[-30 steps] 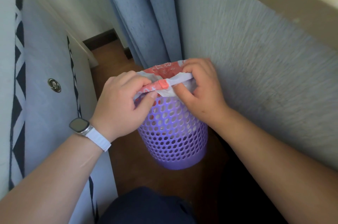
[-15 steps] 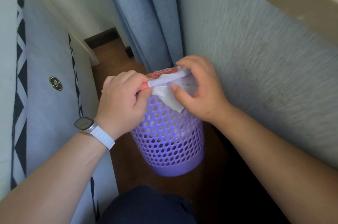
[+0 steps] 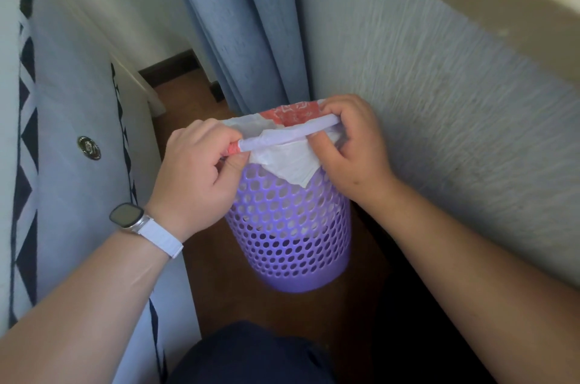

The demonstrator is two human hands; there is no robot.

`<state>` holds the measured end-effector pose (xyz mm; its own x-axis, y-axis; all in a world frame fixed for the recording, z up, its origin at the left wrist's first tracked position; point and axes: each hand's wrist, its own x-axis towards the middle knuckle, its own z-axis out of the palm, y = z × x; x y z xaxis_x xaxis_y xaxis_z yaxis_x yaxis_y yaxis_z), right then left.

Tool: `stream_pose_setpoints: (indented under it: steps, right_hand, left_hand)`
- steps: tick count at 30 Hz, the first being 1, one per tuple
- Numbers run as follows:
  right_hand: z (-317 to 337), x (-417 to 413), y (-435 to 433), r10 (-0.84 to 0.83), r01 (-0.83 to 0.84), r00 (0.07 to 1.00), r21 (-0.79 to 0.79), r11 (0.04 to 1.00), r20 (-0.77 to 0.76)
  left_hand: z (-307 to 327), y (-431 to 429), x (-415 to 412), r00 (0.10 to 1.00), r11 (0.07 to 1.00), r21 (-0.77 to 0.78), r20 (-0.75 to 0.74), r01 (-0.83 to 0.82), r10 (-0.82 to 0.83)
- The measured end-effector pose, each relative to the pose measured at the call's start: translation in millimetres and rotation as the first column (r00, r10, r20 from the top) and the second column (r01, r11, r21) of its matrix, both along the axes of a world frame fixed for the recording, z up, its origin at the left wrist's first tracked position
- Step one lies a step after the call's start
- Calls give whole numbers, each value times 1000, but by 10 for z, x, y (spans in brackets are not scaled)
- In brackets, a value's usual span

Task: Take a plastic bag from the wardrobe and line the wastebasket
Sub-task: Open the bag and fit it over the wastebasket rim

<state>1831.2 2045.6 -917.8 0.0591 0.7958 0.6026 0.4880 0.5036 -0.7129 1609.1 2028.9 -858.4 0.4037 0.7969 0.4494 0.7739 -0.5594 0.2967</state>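
A purple perforated wastebasket (image 3: 292, 226) stands on the wooden floor between a bed and a wall. A white plastic bag (image 3: 284, 160) with red print sits in its mouth, and a flap of it hangs over the near rim. My left hand (image 3: 197, 176) pinches the bag's edge at the left of the rim. At the right of the rim my right hand (image 3: 354, 145) grips the bag's edge. The stretch of rim between the two hands is bare purple.
A bed (image 3: 62, 148) with a grey-blue, black-and-white patterned cover runs along the left. Blue curtains (image 3: 238, 29) hang just behind the basket. A textured wall (image 3: 439, 107) lies close on the right, with a beige ledge (image 3: 514, 10) above. Brown floor (image 3: 226, 295) shows around the basket.
My hands have moved apart along the rim, left hand to the left and right hand to the right. The bag's mouth is spread wider and a white flap now hangs over the near side.
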Motion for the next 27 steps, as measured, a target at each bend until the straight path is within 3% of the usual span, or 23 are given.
stream_pose_setpoints:
  steps: [10, 13, 16, 21, 27]
  right_hand:
    - [-6, -164, -94, -41, 33, 986, 51, 998, 160]
    - [-20, -192, -94, 50, -57, 973, 26, 998, 226]
    - [-58, -121, -56, 205, -185, 945, -99, 978, 254]
    - [-165, -93, -19, 300, -248, 899, -195, 949, 318]
    - [-331, -203, -45, 218, -178, 824, -125, 976, 523]
  left_hand:
    - [-17, -129, 197, 995, 999, -33, -104, 8, -11]
    - [-105, -75, 126, 995, 994, -109, -101, 6, -17]
    - [-181, -39, 48, 994, 985, -170, -106, -25, 7]
    - [-280, -82, 35, 977, 989, -146, -214, -37, 5]
    - [-488, -165, -33, 962, 992, -107, -268, -73, 42]
